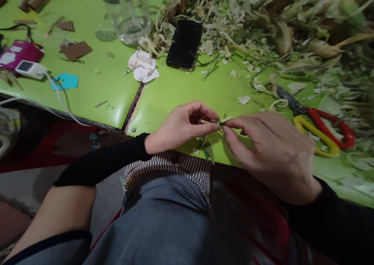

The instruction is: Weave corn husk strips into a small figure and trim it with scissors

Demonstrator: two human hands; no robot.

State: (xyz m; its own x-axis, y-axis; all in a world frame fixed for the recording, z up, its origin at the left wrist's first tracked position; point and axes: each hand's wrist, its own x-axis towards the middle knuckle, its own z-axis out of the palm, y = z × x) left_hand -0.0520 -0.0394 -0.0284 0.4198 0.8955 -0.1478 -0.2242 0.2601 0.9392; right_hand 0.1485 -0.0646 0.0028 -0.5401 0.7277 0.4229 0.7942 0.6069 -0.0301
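Note:
My left hand (187, 124) and my right hand (269, 148) meet over the near edge of a green table. Between their fingertips is a thin, pale green strip of plant (225, 120), pinched from both sides. Its exact shape is partly covered by my fingers. Below the hands, a few small green leaf scraps (208, 150) show by the table edge. To the right of my right hand lie scissors (324, 134) with one red and one yellow handle loop, their dark blades pointing away to the upper left.
A black phone (185, 43) lies beyond the hands, beside crumpled white paper (143, 65) and a clear plastic vessel (128, 21). Dried husks and leaf strips (280, 35) cover the back right. At left are a white device with a cable (31, 69) and a magenta pouch (22, 54).

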